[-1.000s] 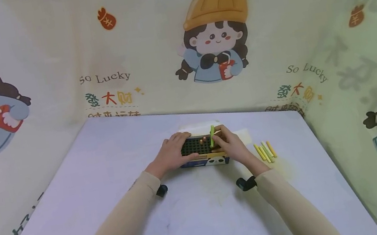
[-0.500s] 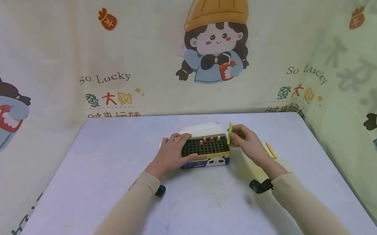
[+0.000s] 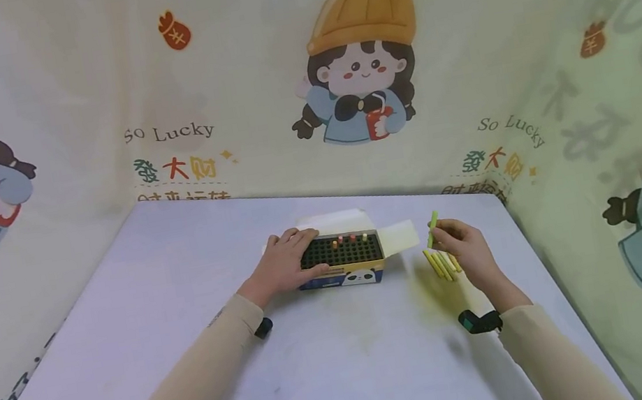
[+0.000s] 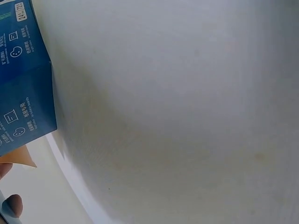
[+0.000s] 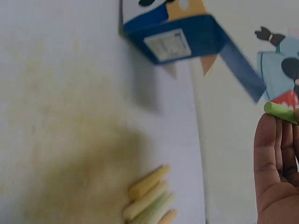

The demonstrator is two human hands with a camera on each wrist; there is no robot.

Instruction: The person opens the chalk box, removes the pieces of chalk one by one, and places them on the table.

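A blue and yellow chalk box [image 3: 342,278] with a panda on its front stands open on the table, its black tray pierced with rows of holes. Several chalk sticks in orange, pink and yellow poke up from the far rows. My left hand [image 3: 283,263] holds the box's left end, thumb along the front edge and fingers at the back. Between thumb and fingertips my right hand [image 3: 466,248] pinches a light green chalk stick [image 3: 433,229], raised right of the box. Below that hand lie several loose yellow and green chalk sticks [image 3: 442,265].
A white lid flap [image 3: 399,238] sticks out from the box's right end, and another flap [image 3: 331,223] rises behind it. A white cloth backdrop [image 3: 251,84] with cartoon figures closes off the table's [image 3: 324,369] back and sides.
My right hand has carried the green chalk stick from over the box rightward to above the loose sticks. The left hand has stayed on the box. The head view has shifted slightly right.
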